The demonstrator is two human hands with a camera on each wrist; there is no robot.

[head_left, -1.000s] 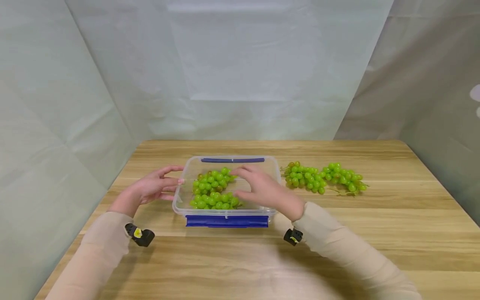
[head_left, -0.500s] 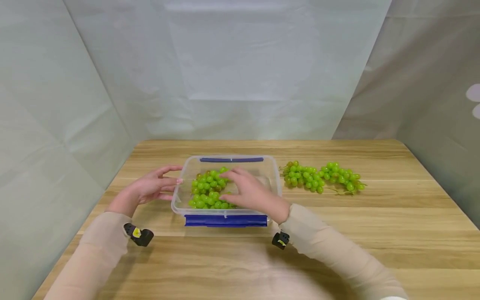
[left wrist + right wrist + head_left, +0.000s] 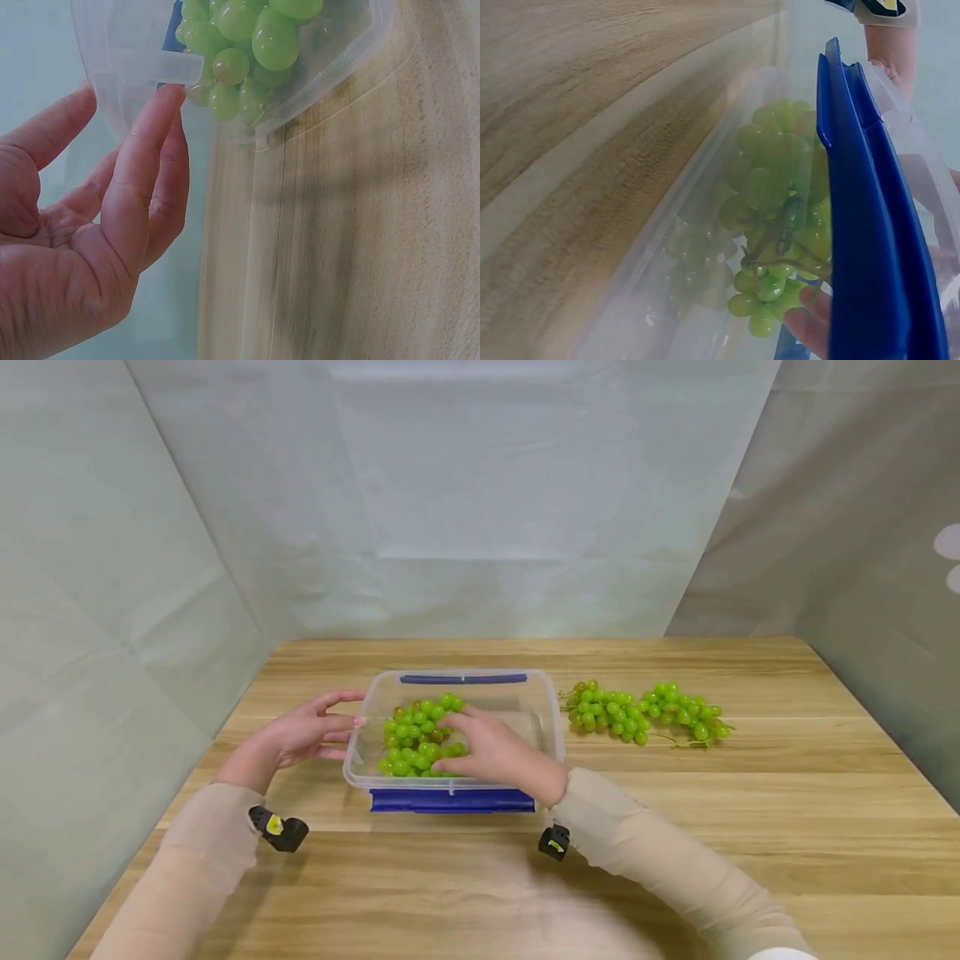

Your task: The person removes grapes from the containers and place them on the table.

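The right hand [image 3: 498, 752] lay inside the clear box [image 3: 543, 714] on the counter [image 3: 750, 827], its fingers curled on the bunch of green grapes [image 3: 416, 735] lying there. The left hand [image 3: 300, 739] stayed uncurled, fingertips touching the box's left wall. A second grape bunch [image 3: 645, 712] lay on the counter just right of the box.

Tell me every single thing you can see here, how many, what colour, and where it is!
Box: one, clear plastic with blue clips, middle of the table.
Grapes in the box: one heap, green, left part of the box.
Grapes on the table: one long bunch, green, right of the box.
Table: one, light wood, under everything.
Backdrop: pale grey sheets behind and beside the table.
Left hand: fingertips touching the box's left wall.
Right hand: inside the box, on the grapes there.
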